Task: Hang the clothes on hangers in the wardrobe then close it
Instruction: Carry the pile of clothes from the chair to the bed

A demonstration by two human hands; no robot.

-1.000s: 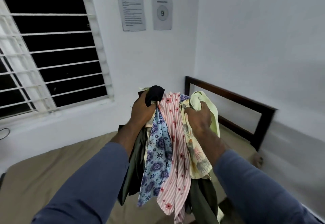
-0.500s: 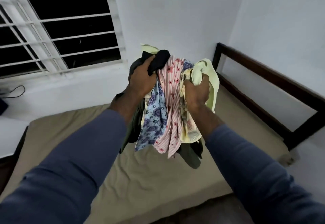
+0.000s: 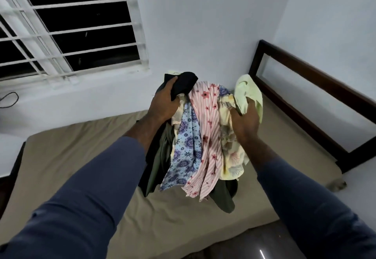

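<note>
**Inspector:** Firstly, the room, largest items down.

**Recorder:** Two pale walls [image 3: 203, 25] meet in a corner. A bed [image 3: 81, 157] with a tan mattress fills the lower view. A barred window [image 3: 71, 25], dark behind the bars, sits upper left. A dark wooden bed frame [image 3: 305, 79] runs along the right wall.

**Inspector:** Obstructions?

**Recorder:** Two blue sleeves [image 3: 81, 208] reach out over the mattress. The clothes [image 3: 205, 136] hang in a bundle between the hands, above the bed, hiding the mattress behind them.

**Inspector:** The grip?

**Recorder:** The left hand [image 3: 164, 104] is clamped on a black garment [image 3: 185, 84] at the bundle's top left. The right hand [image 3: 244, 122] is curled round a pale green garment [image 3: 246, 90] at top right. Olive cloth [image 3: 221, 197] trails lowest; contact with the mattress cannot be determined.

**Inspector:** Minor items?

**Recorder:** A strip of glossy floor [image 3: 254, 246] shows at the bottom edge, and a black cable [image 3: 10, 100] at far left.
</note>
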